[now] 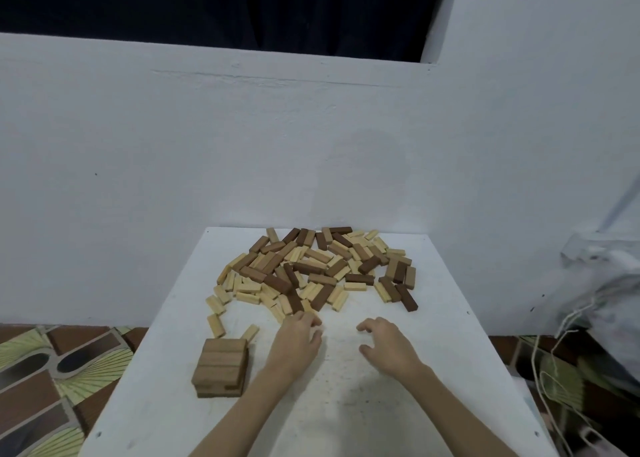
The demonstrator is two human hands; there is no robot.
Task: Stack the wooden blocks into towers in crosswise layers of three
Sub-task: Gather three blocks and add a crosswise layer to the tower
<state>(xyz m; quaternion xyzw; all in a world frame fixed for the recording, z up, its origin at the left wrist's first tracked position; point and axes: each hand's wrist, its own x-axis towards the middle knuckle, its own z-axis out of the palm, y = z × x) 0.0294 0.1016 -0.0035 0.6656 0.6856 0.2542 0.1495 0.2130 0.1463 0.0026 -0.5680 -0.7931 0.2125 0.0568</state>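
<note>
right hand (388,347) loosely curled, empty; left hand (299,339) fingertips touching block pile (311,266).

Home room, patterned floor mat (52,370), painted wall (207,145)

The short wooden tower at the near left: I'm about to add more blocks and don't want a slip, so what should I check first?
1. Short stack of brown wooden blocks stands square: ok, top layer shows three side by side.
2. Crosswise layers: ok, the lower layer's ends show turned the other way.
3. Loose pile of light and dark wooden blocks within reach: ok.
4. Left hand has a block: cannot tell; its fingers curl at the pile's near edge.
5. Right hand free: ok, holds nothing.
6. White tabletop between hands and stack free: ok.
</note>
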